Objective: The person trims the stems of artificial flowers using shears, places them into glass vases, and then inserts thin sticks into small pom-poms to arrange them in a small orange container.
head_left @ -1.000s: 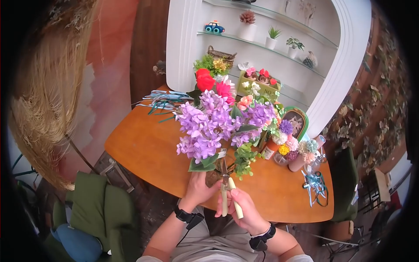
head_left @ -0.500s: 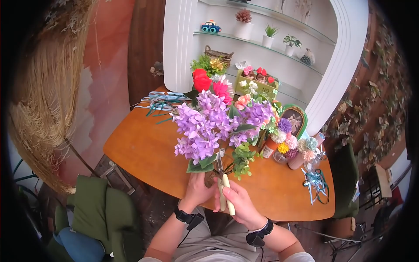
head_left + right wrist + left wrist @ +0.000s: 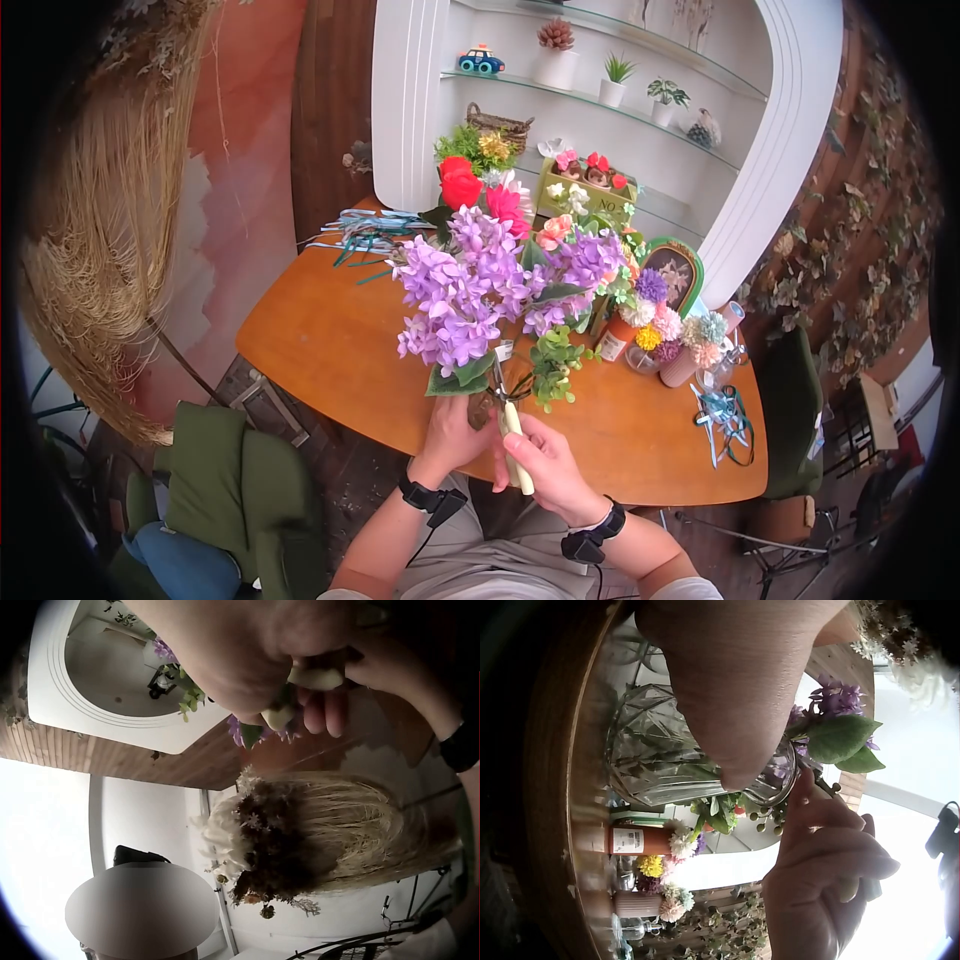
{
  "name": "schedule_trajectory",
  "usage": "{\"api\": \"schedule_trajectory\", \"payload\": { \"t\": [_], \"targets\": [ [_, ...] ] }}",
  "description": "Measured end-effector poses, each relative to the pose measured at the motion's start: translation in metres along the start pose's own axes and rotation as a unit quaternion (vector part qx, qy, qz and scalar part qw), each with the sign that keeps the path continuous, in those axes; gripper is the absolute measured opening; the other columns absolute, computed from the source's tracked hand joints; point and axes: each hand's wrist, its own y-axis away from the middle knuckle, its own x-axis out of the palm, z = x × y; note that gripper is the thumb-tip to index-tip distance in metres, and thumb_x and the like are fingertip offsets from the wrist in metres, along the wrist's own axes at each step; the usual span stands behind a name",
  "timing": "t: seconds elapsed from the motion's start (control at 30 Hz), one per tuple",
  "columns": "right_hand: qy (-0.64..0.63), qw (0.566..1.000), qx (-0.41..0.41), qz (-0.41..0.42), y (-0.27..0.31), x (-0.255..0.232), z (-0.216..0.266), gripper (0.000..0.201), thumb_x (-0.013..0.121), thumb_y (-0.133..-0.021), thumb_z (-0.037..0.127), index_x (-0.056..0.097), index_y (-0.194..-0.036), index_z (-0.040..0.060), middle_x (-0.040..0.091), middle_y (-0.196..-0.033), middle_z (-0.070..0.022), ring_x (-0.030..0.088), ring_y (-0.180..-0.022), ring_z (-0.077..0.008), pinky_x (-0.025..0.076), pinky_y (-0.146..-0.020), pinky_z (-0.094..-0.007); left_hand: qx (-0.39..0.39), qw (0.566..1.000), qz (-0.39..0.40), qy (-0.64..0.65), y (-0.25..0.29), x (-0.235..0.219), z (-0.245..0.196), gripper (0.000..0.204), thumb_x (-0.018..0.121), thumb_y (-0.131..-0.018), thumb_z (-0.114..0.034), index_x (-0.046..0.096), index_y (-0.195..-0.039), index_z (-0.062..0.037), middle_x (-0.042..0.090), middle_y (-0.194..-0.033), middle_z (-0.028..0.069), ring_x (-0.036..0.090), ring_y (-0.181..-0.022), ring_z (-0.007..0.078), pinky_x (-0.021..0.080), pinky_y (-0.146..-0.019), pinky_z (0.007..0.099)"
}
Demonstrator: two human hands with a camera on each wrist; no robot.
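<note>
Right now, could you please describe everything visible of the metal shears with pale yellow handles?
The metal shears have pale yellow, plastic-looking handles, held close together in the person's right grip. Their grey blades point away from the person, below the clustered purple flowers, near the mouth of the clear, faceted glass vase. What the blades touch, and whether they are closed, is unclear.

Head view: is looking forward and down onto the table [image 3: 330, 330].
Left wrist view: is facing the glass vase [image 3: 641, 754] closely, turned sideways.
Right wrist view: is facing the straw [image 3: 364, 825], also turned.
Head and right wrist: are sharing straw and shelf unit [image 3: 640, 148].
</note>
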Motion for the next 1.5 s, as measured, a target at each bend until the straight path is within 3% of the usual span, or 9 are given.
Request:
{"api": "schedule_trajectory", "payload": {
  "t": [0.1,0.2,0.4,0.7,0.9,1.0,1.17,1.4,1.5],
  "targets": [
    [-0.003,1.000,0.004,-0.003,0.001,-0.001,0.001,0.048,0.060,-0.109,0.016,0.046,-0.149,-0.0058,0.061,-0.095,-0.0070,0.067,-0.070,-0.0172,0.059,-0.066,-0.0339,-0.014,1.000,0.011,0.006,0.001,0.001,0.001,0.078,0.084,-0.081,-0.021,0.048,-0.147,0.0023,0.054,-0.144,0.0324,0.054,-0.131,0.0515,0.048,-0.108,0.0537],
    [0.009,1.000,0.003,0.000,0.001,-0.003,-0.001,0.051,0.059,-0.109,0.021,0.044,-0.150,-0.0057,0.061,-0.096,-0.0073,0.067,-0.071,-0.0176,0.060,-0.066,-0.0338,0.001,0.999,-0.030,0.021,-0.003,-0.002,-0.009,0.067,0.082,-0.081,-0.013,0.056,-0.142,-0.0025,0.062,-0.134,0.0249,0.058,-0.125,0.0484,0.049,-0.103,0.0527],
    [-0.053,0.998,-0.015,0.024,0.000,-0.008,-0.006,0.061,0.056,-0.109,0.036,0.042,-0.151,-0.0060,0.060,-0.100,-0.0094,0.067,-0.076,-0.0201,0.060,-0.069,-0.0361,0.003,0.999,-0.025,0.025,-0.004,-0.002,-0.010,0.069,0.084,-0.082,-0.019,0.056,-0.142,-0.0033,0.060,-0.138,0.0256,0.056,-0.128,0.0486,0.048,-0.106,0.0527],
    [-0.055,0.998,-0.011,0.035,0.004,-0.010,-0.006,0.061,0.058,-0.108,0.034,0.043,-0.151,-0.0065,0.060,-0.100,-0.0086,0.066,-0.074,-0.0186,0.059,-0.068,-0.0343,-0.015,0.999,-0.010,0.027,0.001,0.001,-0.003,0.070,0.084,-0.083,-0.023,0.055,-0.143,-0.0017,0.058,-0.140,0.0268,0.054,-0.130,0.0499,0.046,-0.108,0.0536],
    [0.036,0.999,0.007,0.013,0.008,-0.009,-0.003,0.054,0.061,-0.107,0.025,0.045,-0.150,-0.0048,0.061,-0.097,-0.0069,0.064,-0.067,-0.0152,0.057,-0.061,-0.0316,-0.008,1.000,-0.013,0.020,-0.001,-0.001,-0.005,0.071,0.084,-0.082,-0.021,0.054,-0.144,-0.0014,0.058,-0.140,0.0274,0.054,-0.131,0.0495,0.047,-0.108,0.0532],
    [0.025,0.999,0.009,0.018,0.009,-0.008,0.001,0.056,0.057,-0.109,0.029,0.043,-0.152,-0.0042,0.061,-0.099,-0.0085,0.065,-0.070,-0.0177,0.058,-0.063,-0.0342,-0.008,1.000,-0.011,0.016,0.001,0.002,-0.001,0.072,0.086,-0.082,-0.022,0.054,-0.143,-0.0009,0.059,-0.140,0.0273,0.055,-0.130,0.0494,0.047,-0.107,0.0531],
    [-0.135,0.986,-0.006,0.097,0.009,-0.017,-0.011,0.062,0.051,-0.110,0.037,0.038,-0.155,-0.0033,0.060,-0.102,-0.0109,0.067,-0.076,-0.0229,0.058,-0.070,-0.0381,0.004,0.999,-0.014,0.029,-0.003,-0.002,-0.007,0.072,0.086,-0.084,-0.025,0.054,-0.144,-0.0008,0.060,-0.139,0.0269,0.056,-0.129,0.0495,0.047,-0.106,0.0533],
    [-0.159,0.981,0.003,0.113,0.012,-0.015,-0.011,0.063,0.053,-0.110,0.037,0.038,-0.156,-0.0028,0.060,-0.101,-0.0102,0.066,-0.074,-0.0221,0.058,-0.069,-0.0374,-0.010,1.000,-0.005,0.022,-0.001,0.000,-0.005,0.075,0.087,-0.082,-0.022,0.053,-0.147,-0.0019,0.059,-0.141,0.0267,0.055,-0.130,0.0492,0.047,-0.107,0.0536],
    [-0.097,0.990,0.018,0.098,0.014,-0.015,-0.007,0.062,0.055,-0.109,0.035,0.038,-0.156,-0.0022,0.060,-0.100,-0.0096,0.065,-0.070,-0.0207,0.058,-0.064,-0.0362,-0.007,1.000,-0.008,0.019,0.001,0.002,-0.001,0.077,0.087,-0.082,-0.021,0.052,-0.147,-0.0020,0.058,-0.141,0.0267,0.054,-0.131,0.0489,0.047,-0.107,0.0533]
  ]
}}
